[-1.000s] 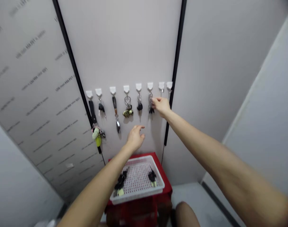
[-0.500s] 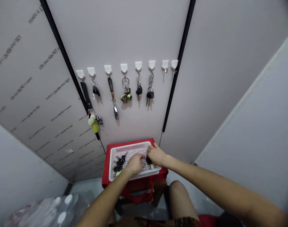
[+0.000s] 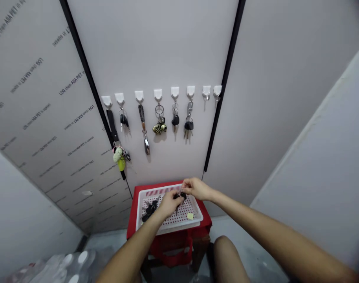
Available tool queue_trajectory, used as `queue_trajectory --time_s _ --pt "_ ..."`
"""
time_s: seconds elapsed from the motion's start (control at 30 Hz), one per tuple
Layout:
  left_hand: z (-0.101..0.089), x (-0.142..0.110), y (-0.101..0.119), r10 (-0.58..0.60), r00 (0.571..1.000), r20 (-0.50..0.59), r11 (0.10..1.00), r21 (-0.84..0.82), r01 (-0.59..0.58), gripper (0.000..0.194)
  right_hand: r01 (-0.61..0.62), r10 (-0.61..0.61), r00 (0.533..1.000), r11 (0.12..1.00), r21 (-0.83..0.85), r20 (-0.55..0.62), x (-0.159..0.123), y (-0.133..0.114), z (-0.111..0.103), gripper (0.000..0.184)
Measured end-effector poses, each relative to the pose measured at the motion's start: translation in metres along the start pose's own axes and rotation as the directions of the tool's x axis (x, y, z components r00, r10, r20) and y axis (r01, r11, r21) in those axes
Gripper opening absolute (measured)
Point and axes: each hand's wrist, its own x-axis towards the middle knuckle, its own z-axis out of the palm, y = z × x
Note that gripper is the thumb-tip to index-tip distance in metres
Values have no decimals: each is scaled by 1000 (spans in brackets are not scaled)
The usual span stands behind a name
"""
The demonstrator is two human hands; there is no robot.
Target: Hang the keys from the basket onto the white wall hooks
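Observation:
Over the white perforated basket (image 3: 170, 227), my left hand (image 3: 170, 203) and my right hand (image 3: 196, 189) come together on a bunch of black-headed keys (image 3: 182, 196). Left fingers pinch the dark key heads, while my right thumb and fingertips close on the ring end just above. At the left of the basket lies another heap of black keys (image 3: 150, 209). A small pale yellow block (image 3: 190, 216) rests on the basket floor at the right.
A row of white hooks (image 3: 174, 91) runs along the wall, most with keys hanging; the two rightmost hooks (image 3: 206, 90) bear none. The basket stands on a red-covered stool (image 3: 132, 212). Clear bottles with white caps (image 3: 83, 257) stand on the floor at left.
The bunch of keys has been lifted from the basket's right side towards its middle, now between both hands. The yellow block stays behind. The whole view has shifted slightly.

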Motion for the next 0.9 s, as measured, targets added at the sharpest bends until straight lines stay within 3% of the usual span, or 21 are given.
queue_trajectory --time_s 0.17,0.3,0.4,0.6,0.73,0.9 --pt "-13 6 23 -31 999 -33 978 -209 23 16 -38 69 994 944 328 -83 1 -16 -20 11" --pt "-20 20 63 5 995 -99 956 -290 -34 21 55 72 968 873 484 -239 3 -37 -55 13" --pt "-22 35 108 60 986 -157 935 -338 -111 26 182 75 905 821 541 -418 6 -55 -95 13" --pt "-21 52 185 194 966 -172 900 -361 -245 33 377 109 716 771 513 -689 16 -88 -172 5" --pt "-22 53 201 233 957 -173 910 -309 -278 37 388 122 611 815 430 -782 29 -97 -203 7" --pt "-30 47 187 196 961 -197 945 -224 -239 35 316 160 536 872 373 -829 45 -96 -219 10"
